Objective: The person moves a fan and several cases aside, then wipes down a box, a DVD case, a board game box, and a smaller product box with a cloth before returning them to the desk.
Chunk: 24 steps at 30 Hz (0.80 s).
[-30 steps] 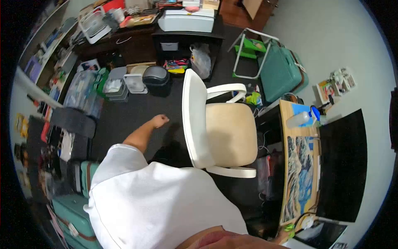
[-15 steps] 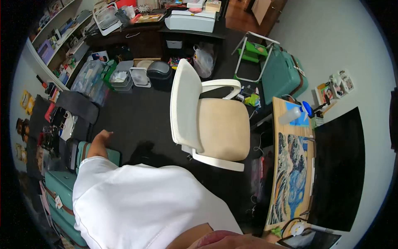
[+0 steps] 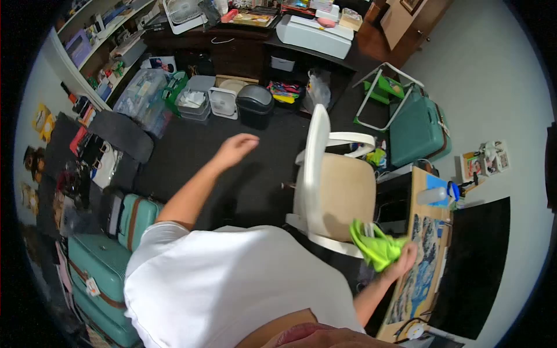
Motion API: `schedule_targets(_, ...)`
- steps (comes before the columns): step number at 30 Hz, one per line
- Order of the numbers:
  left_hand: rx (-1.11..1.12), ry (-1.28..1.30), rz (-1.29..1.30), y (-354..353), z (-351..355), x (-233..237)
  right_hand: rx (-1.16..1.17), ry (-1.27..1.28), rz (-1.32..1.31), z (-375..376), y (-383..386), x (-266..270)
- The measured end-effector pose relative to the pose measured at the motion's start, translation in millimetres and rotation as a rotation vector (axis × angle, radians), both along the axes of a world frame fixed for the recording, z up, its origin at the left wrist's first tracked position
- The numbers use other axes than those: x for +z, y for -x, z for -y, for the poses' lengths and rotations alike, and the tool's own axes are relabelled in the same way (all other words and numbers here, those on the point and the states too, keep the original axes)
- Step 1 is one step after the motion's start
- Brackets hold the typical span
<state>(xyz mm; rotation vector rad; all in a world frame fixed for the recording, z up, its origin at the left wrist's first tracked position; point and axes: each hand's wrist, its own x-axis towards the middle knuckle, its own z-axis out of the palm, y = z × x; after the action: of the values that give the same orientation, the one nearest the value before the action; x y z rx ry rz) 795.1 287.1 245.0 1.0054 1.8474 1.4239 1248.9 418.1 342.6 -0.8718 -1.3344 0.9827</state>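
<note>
My left hand (image 3: 237,149) is held out over the dark floor, left of the white chair. Its fingers point right, look pressed together, and no object shows in them. My right hand (image 3: 402,262) grips a bright green cloth (image 3: 378,245) near the front edge of the wooden desk. The cloth hangs in loose folds over the front corner of the chair (image 3: 343,191), which has a beige seat. On the desk, a mat with a wave picture (image 3: 422,272) lies just beside my right hand.
A spray bottle (image 3: 432,195) with a blue top lies on the desk by the black monitor (image 3: 473,267). Green suitcases (image 3: 98,261) stand at the lower left. Beyond the chair are a step stool (image 3: 369,95), a bin (image 3: 255,104) and storage boxes (image 3: 194,98).
My right hand has come into view with the green cloth. My left arm has reached forward and right. The chair has turned, and the whole view has shifted.
</note>
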Motion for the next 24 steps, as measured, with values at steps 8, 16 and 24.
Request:
schedule_targets(8, -0.893, -0.034, 0.655, 62, -6, 69, 0.541, -0.215, 0.191, 43, 324, 12)
schedule_targets(16, -0.331, -0.24, 0.715, 217, 8, 78, 1.204, 0.282, -0.249, -6, 483, -29)
schedule_targets(24, -0.507, -0.089, 0.491, 357, -74, 48, 1.604, 0.473, 0.052, -91, 648, -104)
